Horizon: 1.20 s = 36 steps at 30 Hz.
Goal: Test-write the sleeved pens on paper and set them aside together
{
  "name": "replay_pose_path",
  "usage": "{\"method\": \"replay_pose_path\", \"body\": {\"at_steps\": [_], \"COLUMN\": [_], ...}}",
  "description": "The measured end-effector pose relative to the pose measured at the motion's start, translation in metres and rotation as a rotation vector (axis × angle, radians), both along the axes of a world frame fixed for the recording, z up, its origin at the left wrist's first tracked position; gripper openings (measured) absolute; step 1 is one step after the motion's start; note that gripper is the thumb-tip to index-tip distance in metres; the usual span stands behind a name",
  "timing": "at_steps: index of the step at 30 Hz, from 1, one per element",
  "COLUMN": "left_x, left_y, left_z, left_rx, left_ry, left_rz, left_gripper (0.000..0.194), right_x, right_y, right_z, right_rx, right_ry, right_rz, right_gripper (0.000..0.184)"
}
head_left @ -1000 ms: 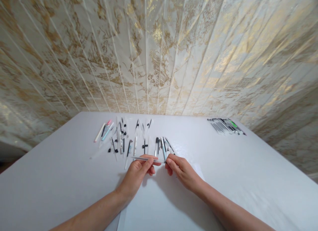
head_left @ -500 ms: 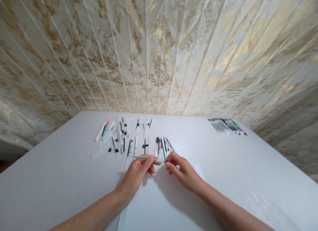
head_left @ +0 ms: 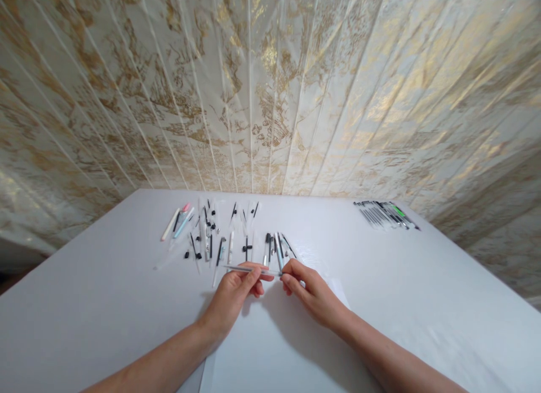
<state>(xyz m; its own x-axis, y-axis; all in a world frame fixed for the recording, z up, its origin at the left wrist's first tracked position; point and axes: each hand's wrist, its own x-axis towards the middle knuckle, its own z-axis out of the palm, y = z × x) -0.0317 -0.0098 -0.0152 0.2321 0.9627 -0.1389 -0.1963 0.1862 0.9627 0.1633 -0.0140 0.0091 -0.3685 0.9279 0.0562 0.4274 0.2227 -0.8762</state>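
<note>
A slim translucent pen [head_left: 240, 268] lies nearly level across my fingers above the table. My left hand [head_left: 240, 283] pinches its barrel between thumb and fingers, with the thin end pointing left. At its right end, my right hand [head_left: 306, 286] closes thumb and forefinger on a small dark tip. Whether that tip is a separate cap or part of the pen is too small to tell. Just beyond my hands lie several pens and pen parts, among them a light blue pen [head_left: 279, 252] and a black-capped pen [head_left: 267, 246].
White paper [head_left: 274, 348] lies under my forearms on the white table [head_left: 105, 291]. Scattered pen parts and small black caps [head_left: 198, 256] spread left of centre. Pink and blue pens [head_left: 182, 225] lie further left. A row of pens [head_left: 386, 215] sits at the back right, near the patterned curtain [head_left: 270, 100].
Both hands keep almost the same place and grip. The right fingertips have shifted very slightly at the pen's right end.
</note>
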Motion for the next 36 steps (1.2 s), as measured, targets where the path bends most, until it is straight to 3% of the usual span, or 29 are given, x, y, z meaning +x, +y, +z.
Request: {"method": "replay_pose_path", "body": {"at_steps": [4, 9, 14, 20, 25, 31, 36], "left_x": [0.0006, 0.0003, -0.0002, 0.0003, -0.0004, -0.0001, -0.0007], "left_y": [-0.0004, 0.0004, 0.0003, 0.0003, 0.0002, 0.0002, -0.0001], "left_z": [0.0024, 0.0004, -0.0006, -0.0001, -0.0009, -0.0012, -0.0015], "left_rx": [0.003, 0.002, -0.001, -0.005, -0.007, -0.005, 0.003], "left_ry": [0.020, 0.001, 0.008, 0.006, 0.009, 0.001, 0.013], "left_rz": [0.005, 0.010, -0.003, 0.015, 0.005, 0.010, -0.002], "left_gripper": [0.033, 0.033, 0.032, 0.033, 0.031, 0.032, 0.033], "right_x": [0.0002, 0.0006, 0.0005, 0.0004, 0.0002, 0.0013, 0.0011], "right_y": [0.0001, -0.0002, 0.0010, 0.0004, 0.0003, 0.0002, -0.0003], "right_z": [0.0015, -0.0001, -0.0010, -0.0013, 0.0004, -0.0027, -0.0036], "right_rx": [-0.021, -0.009, -0.003, -0.001, -0.004, 0.042, 0.046], "right_ry": [-0.009, 0.012, -0.031, -0.001, -0.032, -0.035, -0.079], "right_rz": [0.028, -0.005, 0.028, -0.013, 0.035, -0.012, 0.018], "right_gripper": [0.034, 0.022, 0.033, 0.021, 0.033, 0.018, 0.025]}}
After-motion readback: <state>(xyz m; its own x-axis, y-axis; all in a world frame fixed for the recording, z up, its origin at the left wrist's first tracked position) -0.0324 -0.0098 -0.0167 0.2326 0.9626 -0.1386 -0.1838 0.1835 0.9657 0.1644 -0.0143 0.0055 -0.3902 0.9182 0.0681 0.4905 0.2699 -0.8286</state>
